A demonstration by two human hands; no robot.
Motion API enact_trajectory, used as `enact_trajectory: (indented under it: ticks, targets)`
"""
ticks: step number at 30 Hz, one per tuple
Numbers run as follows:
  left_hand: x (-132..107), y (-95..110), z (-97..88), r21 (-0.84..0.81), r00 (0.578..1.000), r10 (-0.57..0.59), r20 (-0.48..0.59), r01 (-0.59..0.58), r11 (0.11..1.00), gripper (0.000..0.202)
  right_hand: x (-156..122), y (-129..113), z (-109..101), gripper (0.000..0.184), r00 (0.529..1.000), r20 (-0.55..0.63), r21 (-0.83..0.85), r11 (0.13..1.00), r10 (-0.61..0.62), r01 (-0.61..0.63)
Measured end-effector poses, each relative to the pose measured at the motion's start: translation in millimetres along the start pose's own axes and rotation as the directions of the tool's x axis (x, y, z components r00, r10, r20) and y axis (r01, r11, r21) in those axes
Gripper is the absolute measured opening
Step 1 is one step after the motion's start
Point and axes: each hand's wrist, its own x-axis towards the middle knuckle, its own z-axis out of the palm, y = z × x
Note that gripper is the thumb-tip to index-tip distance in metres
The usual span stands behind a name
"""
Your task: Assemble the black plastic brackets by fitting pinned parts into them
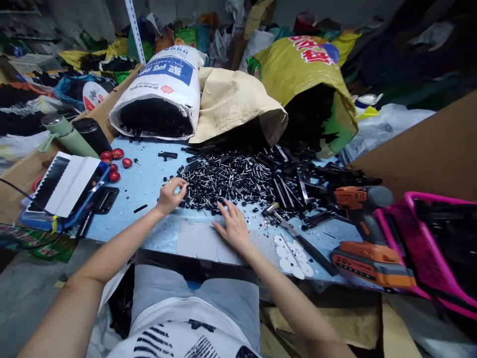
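Note:
A heap of small black plastic pieces with metal pins (231,179) lies in the middle of the blue table. At the heap's left edge is my left hand (171,195), its fingers curled together in a pinch; whatever may be between them is too small to make out. My right hand (234,223) rests at the near edge of the heap, fingers spread and holding nothing that I can see. Below it, a grey cardboard sheet (199,241) lies along the table's front edge. A single thin black strip (140,209) sits left of my left hand.
A hammer (298,236), white discs (292,256) and an orange cordless drill (372,238) are at right, beside a pink basket (428,248). Open sacks, one white (167,89), one yellow (305,69), stand behind. Left are red fruits (115,176), a blue tray (40,223) and bottles (91,134).

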Motion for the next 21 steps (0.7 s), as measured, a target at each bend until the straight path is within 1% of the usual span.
enact_trajectory:
  ticks: [2, 4, 6, 8, 10, 12, 13, 15, 18, 19, 21]
  targets:
    - [-22, -12, 14.6, 0.025, 0.996, -0.042, 0.082, 0.040, 0.999, 0.017, 34, 1, 14, 0.064, 0.997, 0.065, -0.075, 0.996, -0.038, 0.043]
    - [-34, -23, 27.8, 0.036, 0.988, -0.050, 0.145, 0.045, 0.998, 0.015, 62, 0, 28, 0.060, 0.993, 0.100, -0.132, 0.988, -0.062, 0.075]
    - [-38, -27, 32.4, 0.048, 0.988, -0.058, 0.141, 0.051, 0.998, 0.014, 82, 0, 35, 0.057, 0.992, 0.111, -0.170, 0.982, -0.063, 0.081]
    - [-36, -27, 26.6, 0.071, 0.993, -0.071, 0.096, 0.065, 0.995, 0.016, 99, 3, 33, 0.058, 0.989, 0.118, -0.176, 0.979, -0.084, 0.104]
    - [-35, -25, 13.8, 0.105, 0.994, -0.070, 0.089, 0.060, 0.993, 0.019, 120, 15, 23, 0.056, 0.988, 0.095, -0.170, 0.976, -0.124, 0.138]
    - [-40, -23, -0.4, 0.162, 0.986, -0.065, 0.154, 0.040, 0.986, 0.023, 148, 34, 11, 0.049, 0.990, 0.044, -0.191, 0.972, -0.131, 0.137]
    - [-45, -23, -6.4, 0.200, 0.977, -0.073, 0.202, 0.032, 0.979, 0.025, 163, 46, 6, 0.046, 0.994, 0.030, -0.218, 0.970, -0.107, 0.111]
    - [-58, -25, -14.4, 0.286, 0.946, -0.120, 0.300, 0.030, 0.958, 0.032, 195, 68, 1, 0.044, 0.996, 0.074, -0.281, 0.958, -0.042, 0.062]
    - [-77, -28, -17.2, 0.391, 0.893, -0.218, 0.394, 0.052, 0.919, 0.038, 237, 91, 7, 0.043, 0.984, 0.180, -0.324, 0.945, 0.008, 0.051]
    - [-81, -29, -16.6, 0.415, 0.881, -0.242, 0.405, 0.059, 0.908, 0.037, 247, 94, 11, 0.042, 0.980, 0.198, -0.321, 0.945, 0.009, 0.057]
    - [-83, -28, -15.1, 0.441, 0.873, -0.262, 0.412, 0.060, 0.896, 0.033, 262, 97, 15, 0.039, 0.977, 0.213, -0.308, 0.949, 0.002, 0.065]
